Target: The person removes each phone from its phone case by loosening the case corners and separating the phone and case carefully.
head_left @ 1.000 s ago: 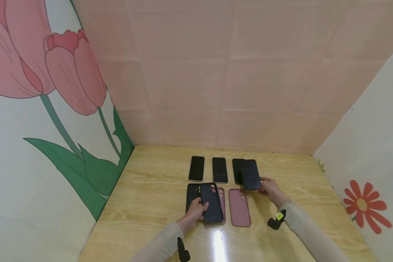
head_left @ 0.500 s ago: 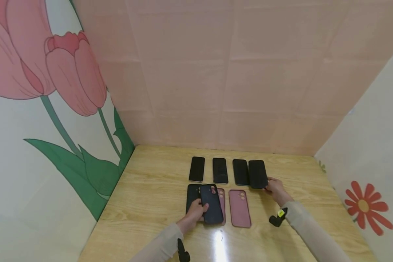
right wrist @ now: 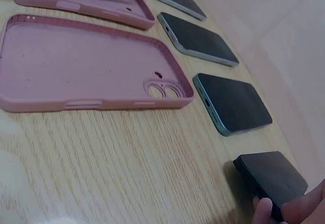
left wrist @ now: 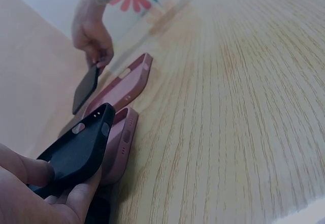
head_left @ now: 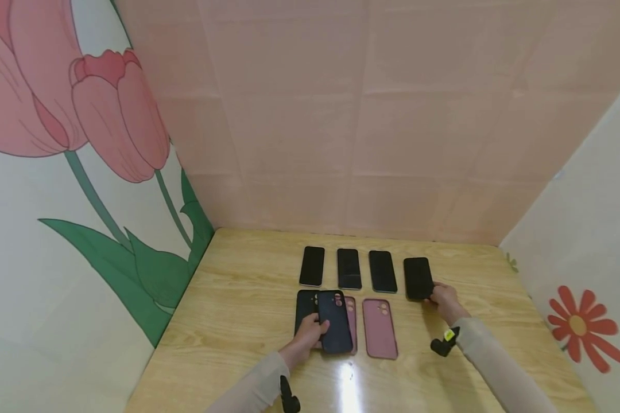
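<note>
My left hand (head_left: 308, 334) grips a dark phone case (head_left: 337, 327), thumb over its edge and fingers beneath. In the head view that case overlaps a pink phone case (head_left: 352, 321) and a second dark case (head_left: 305, 305). The left wrist view shows the gripped case (left wrist: 76, 153) tilted above the pink one, hollow side up. At the right, my right hand (head_left: 446, 301) pinches a black phone (head_left: 418, 277) by its near right corner. The phone (right wrist: 274, 176) lies low over the table, screen up, a shadow beside it in the right wrist view.
Left of the pinched phone, three phones (head_left: 383, 271) lie in a row along the back of the wooden table (head_left: 227, 310). Another pink case (head_left: 380, 328), hollow side up, lies in front of them. A pink covering (head_left: 351, 143) rises behind the table.
My right hand has carried the black phone to the right, from overlapping the third phone to a spot apart from it. My left hand keeps its grip on the dark case, nearly still.
</note>
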Tool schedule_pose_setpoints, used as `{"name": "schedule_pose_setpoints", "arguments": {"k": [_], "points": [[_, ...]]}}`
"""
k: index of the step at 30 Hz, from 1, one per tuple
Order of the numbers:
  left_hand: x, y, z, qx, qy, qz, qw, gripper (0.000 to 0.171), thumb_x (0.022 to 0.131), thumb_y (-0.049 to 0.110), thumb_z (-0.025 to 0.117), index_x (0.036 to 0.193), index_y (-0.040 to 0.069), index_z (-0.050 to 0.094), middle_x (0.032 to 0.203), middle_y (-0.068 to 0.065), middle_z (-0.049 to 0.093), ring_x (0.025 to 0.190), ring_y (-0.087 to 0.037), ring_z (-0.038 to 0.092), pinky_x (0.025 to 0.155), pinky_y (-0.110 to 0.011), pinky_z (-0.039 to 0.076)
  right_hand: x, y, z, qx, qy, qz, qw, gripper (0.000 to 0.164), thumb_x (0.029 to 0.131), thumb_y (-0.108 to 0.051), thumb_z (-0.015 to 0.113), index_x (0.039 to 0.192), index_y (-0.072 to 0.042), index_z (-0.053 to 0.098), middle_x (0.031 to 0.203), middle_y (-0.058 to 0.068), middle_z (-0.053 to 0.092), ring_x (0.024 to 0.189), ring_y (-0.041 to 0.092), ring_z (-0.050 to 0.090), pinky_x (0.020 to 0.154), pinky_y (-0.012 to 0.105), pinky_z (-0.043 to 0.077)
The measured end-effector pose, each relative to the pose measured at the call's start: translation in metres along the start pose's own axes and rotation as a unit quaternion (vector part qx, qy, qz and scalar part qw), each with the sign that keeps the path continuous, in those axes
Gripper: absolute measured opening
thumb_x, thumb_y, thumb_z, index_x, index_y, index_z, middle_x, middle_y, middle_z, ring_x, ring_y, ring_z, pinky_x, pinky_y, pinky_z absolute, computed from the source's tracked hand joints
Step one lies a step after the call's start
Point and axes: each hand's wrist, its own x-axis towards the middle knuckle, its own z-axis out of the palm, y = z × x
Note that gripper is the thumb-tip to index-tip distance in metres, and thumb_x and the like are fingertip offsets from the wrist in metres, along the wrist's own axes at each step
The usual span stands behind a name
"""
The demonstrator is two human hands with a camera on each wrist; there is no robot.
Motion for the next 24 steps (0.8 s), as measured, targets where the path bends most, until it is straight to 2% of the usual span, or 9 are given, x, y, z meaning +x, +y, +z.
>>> {"name": "schedule_pose_setpoints", "arguments": {"k": [2, 5, 6, 9, 12, 15, 18, 20, 24], "points": [[-0.0007, 0.0002, 0.0000, -0.001, -0.004, 0.001, 1.0000, 0.048, 0.102, 0.016, 0.055, 0.139, -0.011, 0.042, 0.124, -0.021, 0.061, 0.110, -0.030, 0.063, 0.085, -0.044, 0.056, 0.0018, 0.0025, -0.0019, -0.004, 0.005, -0.002, 1.000, 0.071, 0.082, 0.017, 0.027, 0.152, 0.011, 0.013, 0.154, 0.036, 0.015, 0.119, 0.037, 0.039, 0.070, 0.020, 0.053], [-0.0012, 0.0005, 0.0006, -0.007, -0.010, -0.002, 0.9999, 0.047, 0.102, 0.016, 0.055, 0.139, -0.011, 0.043, 0.124, -0.021, 0.061, 0.110, -0.030, 0.063, 0.085, -0.044, 0.056, 0.0053, 0.0068, -0.0044, -0.003, 0.003, -0.009, 1.000, 0.071, 0.082, 0.017, 0.033, 0.151, 0.012, 0.017, 0.151, 0.036, 0.022, 0.103, 0.028, 0.050, 0.068, 0.021, 0.054], [-0.0010, 0.0004, 0.0010, -0.006, -0.012, -0.002, 0.9999, 0.047, 0.102, 0.016, 0.056, 0.139, -0.011, 0.043, 0.124, -0.021, 0.061, 0.110, -0.030, 0.063, 0.085, -0.044, 0.056, 0.0070, 0.0084, -0.0060, 0.008, 0.000, -0.015, 1.000, 0.069, 0.082, 0.017, 0.036, 0.149, 0.012, 0.024, 0.146, 0.037, 0.032, 0.097, 0.025, 0.054, 0.066, 0.022, 0.054], [0.0004, 0.0007, 0.0022, -0.007, -0.015, -0.009, 0.9998, 0.048, 0.102, 0.017, 0.056, 0.140, -0.009, 0.043, 0.125, -0.020, 0.060, 0.110, -0.028, 0.062, 0.085, -0.043, 0.056, 0.0091, 0.0110, -0.0062, 0.018, 0.008, -0.024, 1.000, 0.065, 0.085, 0.013, 0.046, 0.147, 0.013, 0.029, 0.134, 0.035, 0.046, 0.082, 0.018, 0.057, 0.064, 0.024, 0.054], [0.0016, 0.0010, 0.0030, -0.003, -0.014, -0.010, 0.9998, 0.046, 0.102, 0.017, 0.055, 0.139, -0.009, 0.044, 0.124, -0.019, 0.061, 0.108, -0.026, 0.063, 0.085, -0.043, 0.056, 0.0093, 0.0103, -0.0031, 0.021, 0.041, -0.029, 0.999, 0.059, 0.089, 0.008, 0.051, 0.145, 0.013, 0.035, 0.116, 0.027, 0.057, 0.070, 0.015, 0.060, 0.061, 0.025, 0.054], [0.0016, 0.0019, 0.0030, -0.004, -0.012, -0.012, 0.9999, 0.044, 0.103, 0.016, 0.055, 0.138, -0.008, 0.045, 0.121, -0.016, 0.063, 0.106, -0.025, 0.063, 0.084, -0.042, 0.057, 0.0064, 0.0063, 0.0016, 0.010, 0.072, -0.027, 0.997, 0.059, 0.092, 0.005, 0.052, 0.147, 0.012, 0.033, 0.111, 0.022, 0.059, 0.065, 0.013, 0.060, 0.059, 0.025, 0.054], [0.0009, 0.0020, 0.0031, -0.003, -0.014, -0.009, 0.9999, 0.043, 0.103, 0.016, 0.054, 0.137, -0.008, 0.046, 0.119, -0.016, 0.064, 0.105, -0.025, 0.064, 0.083, -0.041, 0.057, 0.0052, 0.0035, 0.0027, 0.006, 0.080, -0.026, 0.996, 0.056, 0.094, 0.006, 0.048, 0.147, 0.011, 0.032, 0.119, 0.028, 0.055, 0.065, 0.013, 0.060, 0.060, 0.024, 0.054], [0.0005, 0.0019, 0.0036, -0.002, -0.017, -0.009, 0.9998, 0.044, 0.103, 0.017, 0.054, 0.138, -0.009, 0.045, 0.119, -0.016, 0.064, 0.105, -0.026, 0.064, 0.083, -0.041, 0.057, 0.0056, 0.0028, 0.0019, 0.003, 0.080, -0.024, 0.997, 0.055, 0.094, 0.008, 0.045, 0.148, 0.010, 0.032, 0.131, 0.033, 0.047, 0.071, 0.014, 0.059, 0.062, 0.023, 0.054], [0.0004, 0.0017, 0.0054, -0.003, -0.019, -0.013, 0.9997, 0.046, 0.103, 0.017, 0.054, 0.139, -0.009, 0.044, 0.120, -0.016, 0.063, 0.106, -0.026, 0.064, 0.084, -0.041, 0.057, 0.0074, 0.0022, 0.0007, -0.018, 0.077, -0.015, 0.997, 0.058, 0.092, 0.008, 0.038, 0.150, 0.006, 0.032, 0.147, 0.031, 0.035, 0.095, 0.022, 0.056, 0.073, 0.024, 0.055]]}}
